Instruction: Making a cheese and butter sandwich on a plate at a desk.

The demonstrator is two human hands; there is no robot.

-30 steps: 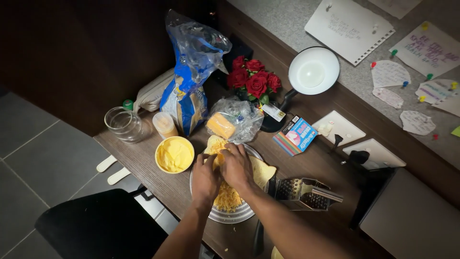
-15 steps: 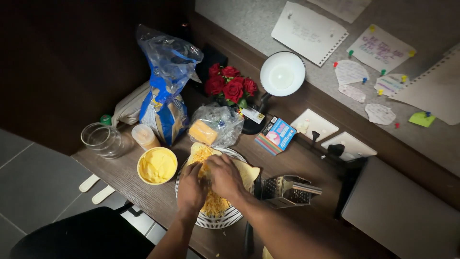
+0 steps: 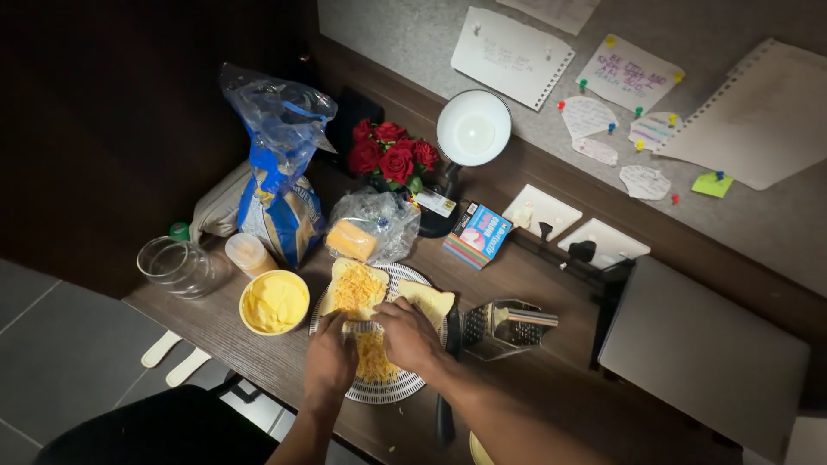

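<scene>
Both hands are cupped together over a heap of grated cheese (image 3: 372,355) on the near half of a striped plate (image 3: 405,389). The left hand (image 3: 332,362) and right hand (image 3: 407,334) have fingers curled inward and nearly touching, gathering shreds rather than clamped on any solid thing. Half a second ago the same hands lay over the bread slice (image 3: 351,289) at the far side of the plate; they have drawn back toward the body, and the slice now shows bare of fingers with a layer of cheese on top — one helping laid, it seems, and another being scooped. A second, plain slice (image 3: 428,301) lies just right of it.

Outward from the plate: a yellow tub of spread (image 3: 274,301) to the left, a metal grater (image 3: 508,325) on its side to the right, a clear bag holding an orange cheese block (image 3: 372,226) behind. Further back stand a tall blue-and-clear bread bag (image 3: 281,172), a small blue-and-pink box (image 3: 479,234) with striped edges, red roses (image 3: 389,157) and a round lamp (image 3: 472,127). White notes (image 3: 510,46) — handwritten, pinned — hang on the grey board above.
</scene>
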